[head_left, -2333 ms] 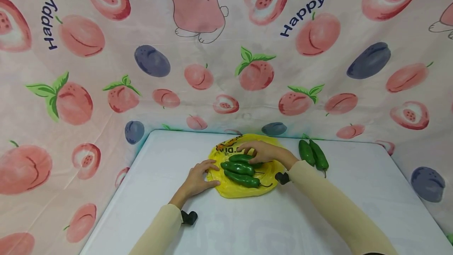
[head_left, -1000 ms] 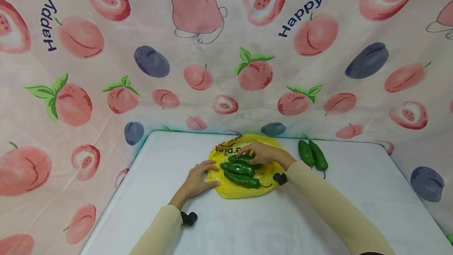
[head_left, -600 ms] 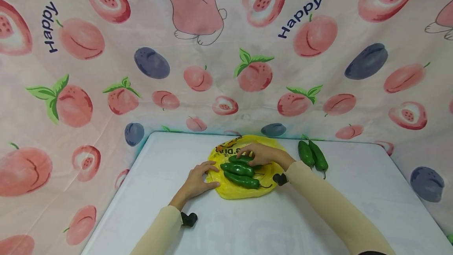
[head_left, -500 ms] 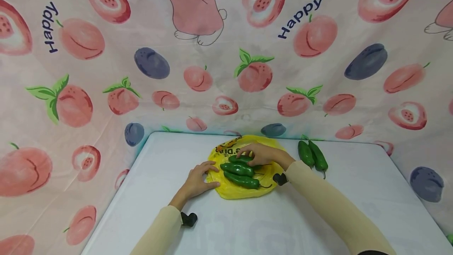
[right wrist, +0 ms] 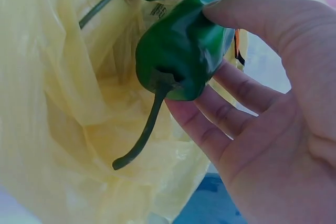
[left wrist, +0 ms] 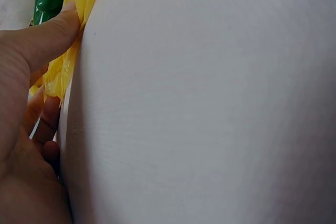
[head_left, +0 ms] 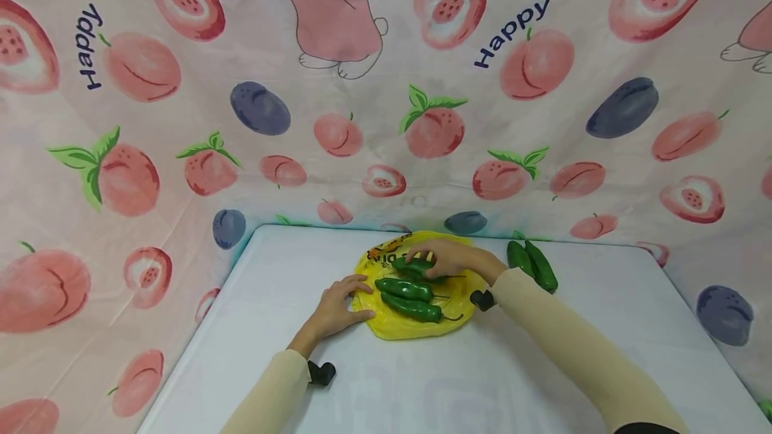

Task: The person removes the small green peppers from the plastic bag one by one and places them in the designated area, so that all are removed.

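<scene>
A yellow plastic bag (head_left: 410, 329) lies flattened on the white table, bearing three long green peppers with thin stems. My right hand (head_left: 449, 258) grips the rearmost green pepper (right wrist: 181, 51), thumb on one side and fingers on the other; its stem points away from the palm. The middle pepper (head_left: 403, 288) and front pepper (head_left: 411, 307) lie side by side on the bag, nearer to me. At the bag's left edge rests my left hand (head_left: 334, 303), fingers and thumb spread. Its thumb (left wrist: 58, 32) touches the bag's yellow edge in the left wrist view.
Two more green peppers (head_left: 541, 266) lie together on the table (head_left: 609, 313), right of the bag near the back edge. Behind the table hangs a fruit-printed cloth (head_left: 374, 99). Each wrist carries a small black camera mount (head_left: 322, 373).
My right hand has shifted the rear pepper slightly back, and a gap of yellow now shows between it and the middle pepper. The left hand has stayed in place.
</scene>
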A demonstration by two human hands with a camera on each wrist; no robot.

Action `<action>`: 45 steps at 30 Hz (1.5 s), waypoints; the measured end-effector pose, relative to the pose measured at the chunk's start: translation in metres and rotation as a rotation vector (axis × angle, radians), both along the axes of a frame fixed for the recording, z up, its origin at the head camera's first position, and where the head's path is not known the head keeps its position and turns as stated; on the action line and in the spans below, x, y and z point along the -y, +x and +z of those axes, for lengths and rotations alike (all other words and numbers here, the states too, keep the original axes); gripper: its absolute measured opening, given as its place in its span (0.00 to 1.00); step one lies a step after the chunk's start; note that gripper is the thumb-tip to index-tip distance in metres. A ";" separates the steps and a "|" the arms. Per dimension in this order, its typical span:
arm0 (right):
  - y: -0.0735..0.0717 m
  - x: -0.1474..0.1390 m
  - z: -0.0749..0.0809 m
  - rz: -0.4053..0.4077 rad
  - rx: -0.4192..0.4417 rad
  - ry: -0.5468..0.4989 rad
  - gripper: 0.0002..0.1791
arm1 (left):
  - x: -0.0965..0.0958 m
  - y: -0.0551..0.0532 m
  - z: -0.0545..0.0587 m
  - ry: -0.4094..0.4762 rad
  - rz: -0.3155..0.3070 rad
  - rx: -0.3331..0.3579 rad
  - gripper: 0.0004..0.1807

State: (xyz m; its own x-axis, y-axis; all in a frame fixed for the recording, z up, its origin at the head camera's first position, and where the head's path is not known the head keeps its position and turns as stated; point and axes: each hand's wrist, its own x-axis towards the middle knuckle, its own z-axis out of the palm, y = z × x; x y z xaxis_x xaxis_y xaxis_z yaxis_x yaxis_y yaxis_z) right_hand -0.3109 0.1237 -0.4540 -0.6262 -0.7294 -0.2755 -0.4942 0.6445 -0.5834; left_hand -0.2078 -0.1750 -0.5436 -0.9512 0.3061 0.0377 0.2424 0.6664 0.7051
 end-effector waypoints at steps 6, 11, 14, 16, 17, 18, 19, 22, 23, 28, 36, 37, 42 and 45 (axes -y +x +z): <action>0.001 -0.004 0.010 -0.013 -0.004 -0.003 0.23 | -0.001 -0.001 0.002 -0.006 -0.004 -0.001 0.22; 0.001 -0.007 0.015 -0.015 -0.011 -0.056 0.23 | -0.001 -0.001 0.002 -0.005 -0.001 0.007 0.22; 0.002 -0.008 0.017 -0.019 -0.024 -0.100 0.23 | 0.000 0.000 0.000 -0.001 0.000 0.019 0.22; 0.003 -0.007 0.017 -0.022 -0.039 -0.130 0.23 | 0.000 -0.001 0.000 0.000 0.000 0.024 0.22; 0.003 -0.007 0.017 -0.022 -0.049 -0.145 0.24 | 0.000 -0.001 -0.001 0.002 0.001 0.025 0.21; 0.004 -0.006 0.017 -0.025 -0.059 -0.157 0.24 | 0.001 -0.001 -0.001 0.001 0.002 0.025 0.21; 0.005 -0.006 0.017 -0.028 -0.069 -0.170 0.24 | 0.000 -0.001 -0.001 0.001 0.002 0.022 0.21; 0.006 -0.004 0.016 -0.035 -0.091 -0.215 0.25 | 0.000 0.000 -0.001 -0.003 0.003 0.016 0.21; 0.007 -0.003 0.016 -0.038 -0.096 -0.231 0.25 | 0.000 0.000 -0.001 -0.001 0.004 0.013 0.21; 0.010 -0.001 0.013 -0.075 -0.110 -0.301 0.26 | 0.000 0.001 -0.001 0.001 0.000 -0.005 0.21; 0.011 0.002 0.002 -0.099 -0.120 -0.434 0.25 | 0.000 0.000 -0.002 0.007 -0.004 -0.005 0.21; 0.011 0.002 0.001 -0.101 -0.119 -0.439 0.25 | 0.000 0.000 -0.002 0.007 -0.003 -0.005 0.21; 0.012 0.004 -0.001 -0.116 -0.113 -0.435 0.26 | 0.000 0.001 -0.002 0.010 0.002 0.000 0.21; 0.014 0.004 -0.001 -0.121 -0.113 -0.437 0.25 | 0.000 0.002 -0.001 0.011 0.004 -0.002 0.21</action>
